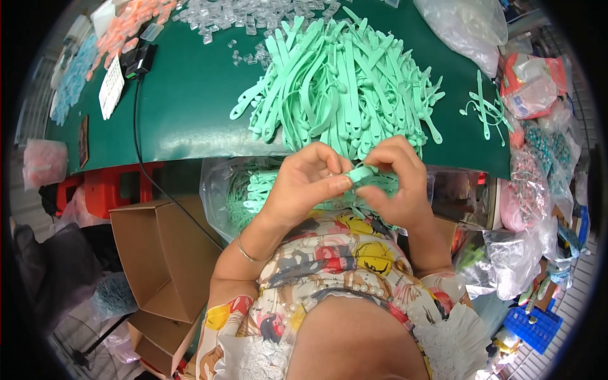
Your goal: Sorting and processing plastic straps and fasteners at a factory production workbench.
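A mint-green plastic strap point(361, 173) is bent between my two hands, just in front of the table edge. My left hand point(308, 182) pinches one end of it between thumb and finger; something small there is mostly hidden by the fingertips. Curled around the other side of the strap is my right hand point(403, 180), fingers and thumb closed on it. Just beyond the hands, a large heap of similar mint-green straps point(345, 88) lies on the green table point(190, 117). Below the hands, an open clear bag point(215, 190) holds more green straps.
Small clear plastic pieces point(221, 16) lie along the far edge, with orange pieces point(130, 28) and blue pieces point(76, 79) to the left. A black cable point(137, 120) hangs over the table edge. An open cardboard box point(158, 259) stands at lower left; filled bags point(529, 183) crowd the right.
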`<state>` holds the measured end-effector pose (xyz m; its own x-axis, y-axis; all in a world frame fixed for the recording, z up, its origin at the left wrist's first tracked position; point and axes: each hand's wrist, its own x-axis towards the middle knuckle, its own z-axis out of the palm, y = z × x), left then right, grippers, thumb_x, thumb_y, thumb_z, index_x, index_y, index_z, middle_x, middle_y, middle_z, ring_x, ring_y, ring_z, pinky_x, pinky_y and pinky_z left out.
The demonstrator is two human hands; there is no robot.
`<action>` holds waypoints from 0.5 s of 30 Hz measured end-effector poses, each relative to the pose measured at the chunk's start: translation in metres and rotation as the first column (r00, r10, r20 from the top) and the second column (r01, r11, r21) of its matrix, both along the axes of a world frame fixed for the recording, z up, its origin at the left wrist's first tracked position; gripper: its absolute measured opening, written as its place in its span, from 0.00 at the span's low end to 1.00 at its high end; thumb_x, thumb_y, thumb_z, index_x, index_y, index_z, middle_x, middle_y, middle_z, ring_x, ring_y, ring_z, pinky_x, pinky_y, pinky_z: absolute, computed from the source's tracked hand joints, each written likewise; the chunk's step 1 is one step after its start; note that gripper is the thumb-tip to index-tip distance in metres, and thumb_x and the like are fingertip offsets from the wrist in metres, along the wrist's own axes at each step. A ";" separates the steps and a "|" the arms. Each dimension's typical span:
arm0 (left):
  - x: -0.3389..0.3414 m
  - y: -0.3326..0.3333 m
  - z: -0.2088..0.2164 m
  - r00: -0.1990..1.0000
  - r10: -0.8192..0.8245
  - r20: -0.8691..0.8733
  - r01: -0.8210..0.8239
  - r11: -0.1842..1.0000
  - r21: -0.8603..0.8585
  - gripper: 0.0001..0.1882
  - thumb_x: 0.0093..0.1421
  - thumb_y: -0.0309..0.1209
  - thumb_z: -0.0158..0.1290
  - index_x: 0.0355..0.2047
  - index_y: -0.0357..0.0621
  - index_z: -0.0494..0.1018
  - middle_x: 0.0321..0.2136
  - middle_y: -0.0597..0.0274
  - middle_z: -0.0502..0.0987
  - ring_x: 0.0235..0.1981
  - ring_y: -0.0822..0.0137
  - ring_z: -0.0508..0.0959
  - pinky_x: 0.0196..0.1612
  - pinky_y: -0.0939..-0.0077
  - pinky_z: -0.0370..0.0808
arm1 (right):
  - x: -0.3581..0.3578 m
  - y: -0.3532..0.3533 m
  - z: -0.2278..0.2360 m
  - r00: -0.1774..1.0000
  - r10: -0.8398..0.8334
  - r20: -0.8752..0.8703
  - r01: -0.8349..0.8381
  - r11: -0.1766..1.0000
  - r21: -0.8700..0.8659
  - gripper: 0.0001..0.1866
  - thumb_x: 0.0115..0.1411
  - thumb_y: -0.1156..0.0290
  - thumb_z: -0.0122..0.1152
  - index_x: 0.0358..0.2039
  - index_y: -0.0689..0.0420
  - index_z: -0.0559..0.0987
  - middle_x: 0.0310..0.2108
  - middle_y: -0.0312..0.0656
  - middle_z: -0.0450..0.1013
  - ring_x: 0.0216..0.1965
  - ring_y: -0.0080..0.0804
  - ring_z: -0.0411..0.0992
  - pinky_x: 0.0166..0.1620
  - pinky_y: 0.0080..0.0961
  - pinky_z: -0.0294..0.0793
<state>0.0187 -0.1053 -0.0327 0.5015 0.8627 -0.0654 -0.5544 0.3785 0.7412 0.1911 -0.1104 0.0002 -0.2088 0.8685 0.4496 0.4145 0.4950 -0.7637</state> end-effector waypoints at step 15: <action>0.005 -0.005 0.000 0.920 -0.330 -0.210 0.361 0.924 0.129 0.09 0.53 0.30 0.51 0.22 0.36 0.71 0.15 0.65 0.70 0.16 0.78 0.68 0.19 0.84 0.63 | 0.013 -0.023 -0.037 0.651 0.210 -0.729 -0.577 0.761 -0.296 0.10 0.50 0.77 0.50 0.14 0.62 0.68 0.13 0.35 0.64 0.14 0.18 0.60 0.18 0.16 0.56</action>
